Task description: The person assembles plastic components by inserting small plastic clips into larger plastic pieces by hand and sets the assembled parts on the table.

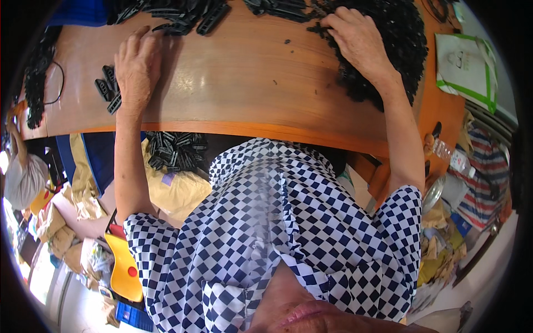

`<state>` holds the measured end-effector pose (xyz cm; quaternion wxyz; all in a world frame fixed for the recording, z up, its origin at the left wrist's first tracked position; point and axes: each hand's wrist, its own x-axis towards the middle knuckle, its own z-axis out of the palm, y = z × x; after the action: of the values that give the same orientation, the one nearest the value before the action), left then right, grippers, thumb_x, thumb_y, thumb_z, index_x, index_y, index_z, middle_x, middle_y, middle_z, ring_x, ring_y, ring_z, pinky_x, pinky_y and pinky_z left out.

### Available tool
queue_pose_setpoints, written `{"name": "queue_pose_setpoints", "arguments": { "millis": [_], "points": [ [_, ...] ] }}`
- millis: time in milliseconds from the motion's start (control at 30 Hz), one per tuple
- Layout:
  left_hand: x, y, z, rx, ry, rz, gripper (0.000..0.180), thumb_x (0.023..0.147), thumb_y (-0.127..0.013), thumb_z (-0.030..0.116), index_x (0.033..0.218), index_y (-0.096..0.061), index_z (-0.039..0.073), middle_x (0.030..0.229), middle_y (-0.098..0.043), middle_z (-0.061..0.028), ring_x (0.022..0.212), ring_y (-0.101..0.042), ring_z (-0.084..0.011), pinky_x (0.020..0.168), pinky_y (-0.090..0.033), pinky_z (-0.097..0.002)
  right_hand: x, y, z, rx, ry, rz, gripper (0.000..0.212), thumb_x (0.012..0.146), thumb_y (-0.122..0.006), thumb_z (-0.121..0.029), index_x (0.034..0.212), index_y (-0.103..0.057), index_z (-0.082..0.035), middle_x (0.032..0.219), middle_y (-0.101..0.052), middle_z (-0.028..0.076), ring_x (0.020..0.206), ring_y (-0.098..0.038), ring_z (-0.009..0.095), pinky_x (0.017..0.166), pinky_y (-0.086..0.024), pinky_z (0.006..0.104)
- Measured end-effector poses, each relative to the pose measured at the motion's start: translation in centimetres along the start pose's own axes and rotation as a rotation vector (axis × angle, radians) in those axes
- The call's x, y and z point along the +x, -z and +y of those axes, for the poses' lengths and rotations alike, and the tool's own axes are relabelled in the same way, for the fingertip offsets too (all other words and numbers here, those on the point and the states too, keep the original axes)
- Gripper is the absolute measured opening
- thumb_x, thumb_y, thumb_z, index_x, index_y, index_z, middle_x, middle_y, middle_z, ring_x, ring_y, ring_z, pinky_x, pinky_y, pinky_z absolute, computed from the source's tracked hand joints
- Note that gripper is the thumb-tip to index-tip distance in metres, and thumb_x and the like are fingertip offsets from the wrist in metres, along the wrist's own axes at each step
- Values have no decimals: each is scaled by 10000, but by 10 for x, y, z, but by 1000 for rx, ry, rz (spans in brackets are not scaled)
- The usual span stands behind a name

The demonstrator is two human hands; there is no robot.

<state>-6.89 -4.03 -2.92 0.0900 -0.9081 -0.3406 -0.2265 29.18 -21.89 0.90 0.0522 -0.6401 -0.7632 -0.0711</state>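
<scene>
My left hand [136,64] rests over the table's left part, knuckles up and fingers curled together. Its fingertips lie close to a heap of long black plastic clips [180,16] at the far edge; what they hold, if anything, is hidden. Beside its wrist lie several loose black clips [109,87]. Farther right, my right hand [358,44] reaches to the edge of a large pile of small black pieces [402,47]. Its fingers are bent and drawn together at the pile, and anything pinched in them is too small to name.
The brown wooden table [239,83] carries another strip of black pieces [39,83] at far left. Below its front edge sits a yellowish sack [177,191] with black clips [173,150]. A white-and-green bag [465,69] lies at right. Another person [25,177] is at far left.
</scene>
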Motion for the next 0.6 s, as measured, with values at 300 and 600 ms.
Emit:
{"name": "queue_pose_setpoints", "arguments": {
  "millis": [300, 600],
  "points": [
    [28, -27, 15, -155, -51, -202, 260, 865, -595, 122, 1117, -540, 87, 1048, -616, -110, 968, -581, -325, 795, -476, -365, 9, -10, -4, 118, -26, -41, 111, 791, -655, -79, 869, -578, -61, 897, -494, 87, 869, -487, 265, 756, -387, 387],
    [-3, -21, 31, -1861, 808, -214, 243, 919, -603, 129, 1128, -517, 42, 1041, -655, -135, 859, -663, -194, 621, -528, -247, 13, -17, 1, 1184, -536, 112, 34, 875, -630, -94, 895, -627, -67, 852, -598, 40, 735, -572, 152, 660, -462, 287]
  ]
}}
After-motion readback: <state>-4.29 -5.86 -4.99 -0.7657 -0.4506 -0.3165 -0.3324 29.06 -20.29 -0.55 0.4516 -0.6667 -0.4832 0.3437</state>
